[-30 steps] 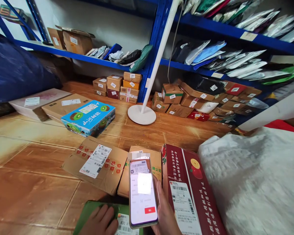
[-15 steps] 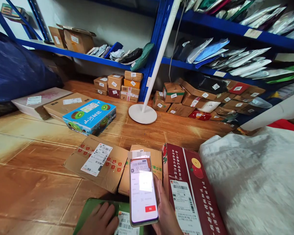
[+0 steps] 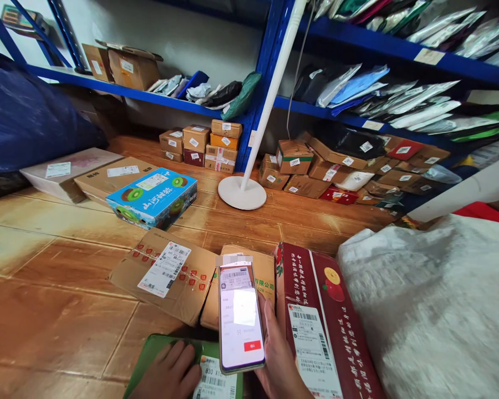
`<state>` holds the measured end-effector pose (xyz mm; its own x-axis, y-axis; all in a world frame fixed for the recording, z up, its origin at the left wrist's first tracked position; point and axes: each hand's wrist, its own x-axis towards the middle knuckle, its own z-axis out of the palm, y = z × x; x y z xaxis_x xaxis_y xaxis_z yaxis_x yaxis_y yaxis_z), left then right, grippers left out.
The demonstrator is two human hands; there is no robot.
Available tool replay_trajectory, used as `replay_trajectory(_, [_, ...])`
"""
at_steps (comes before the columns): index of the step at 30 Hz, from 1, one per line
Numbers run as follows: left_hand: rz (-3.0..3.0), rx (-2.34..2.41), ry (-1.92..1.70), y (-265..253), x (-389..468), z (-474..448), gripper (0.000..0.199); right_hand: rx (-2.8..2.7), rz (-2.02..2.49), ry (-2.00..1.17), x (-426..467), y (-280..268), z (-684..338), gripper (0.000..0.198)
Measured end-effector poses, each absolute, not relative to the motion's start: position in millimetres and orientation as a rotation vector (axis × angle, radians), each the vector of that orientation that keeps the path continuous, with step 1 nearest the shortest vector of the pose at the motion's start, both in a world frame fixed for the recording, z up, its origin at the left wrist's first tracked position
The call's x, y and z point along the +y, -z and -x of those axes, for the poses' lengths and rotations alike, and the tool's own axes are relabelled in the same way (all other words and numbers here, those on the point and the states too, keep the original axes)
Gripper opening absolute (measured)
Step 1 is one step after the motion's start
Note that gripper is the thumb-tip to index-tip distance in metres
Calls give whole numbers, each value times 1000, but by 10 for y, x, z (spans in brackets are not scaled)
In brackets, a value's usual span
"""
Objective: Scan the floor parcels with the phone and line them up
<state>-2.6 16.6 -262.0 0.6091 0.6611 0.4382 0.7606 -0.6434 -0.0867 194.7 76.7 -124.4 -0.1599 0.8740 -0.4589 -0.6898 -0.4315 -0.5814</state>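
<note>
My right hand (image 3: 280, 354) is wrapped round a smartphone (image 3: 240, 310), held upright with its lit screen facing me. A bright white patch and a red button show on the screen. My left hand (image 3: 168, 371) rests on a green parcel (image 3: 149, 348), fingers slightly bent and laid on its surface. The parcel's white label (image 3: 216, 379) is partly under the phone. Behind the phone stands a brown carton (image 3: 264, 260) with green print, partly hidden. To its left lies a taped brown box (image 3: 141, 271) with a label. A dark red fruit box (image 3: 336, 316) is just right of my right hand.
A white sack (image 3: 436, 299) bulges at the right. Further off are a blue kiwi box (image 3: 152, 197), a white pole's round base (image 3: 242, 194) and a large blue bag (image 3: 29, 116). Blue shelves (image 3: 158, 105) hold parcels, with small labelled boxes (image 3: 303, 185) along the floor beneath.
The phone and my right hand have shifted very slightly left and up. My left hand stays on the green parcel.
</note>
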Motion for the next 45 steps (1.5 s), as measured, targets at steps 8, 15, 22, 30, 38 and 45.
replay_trajectory(8, [2596,-1172,532,2629,152,26,20,-326,980,-1809,854,1239,-1887,61])
replay_trajectory(15, [2587,-1223,494,2765,136,40,19,-342,976,-1798,859,1249,-1875,57])
replay_trajectory(22, [2585,-1220,538,2750,138,43,31,-367,970,-1789,878,1263,-1882,59])
replay_trajectory(30, [2679,-1194,437,2571,143,62,35,-363,991,-1779,821,1250,-1893,59])
replay_trajectory(38, [2787,-1311,465,2578,124,74,33,-260,1005,-1758,603,1152,-1916,55])
replay_trajectory(45, [2854,-1383,536,2401,126,31,22,-242,1001,-1731,450,1012,-1919,52])
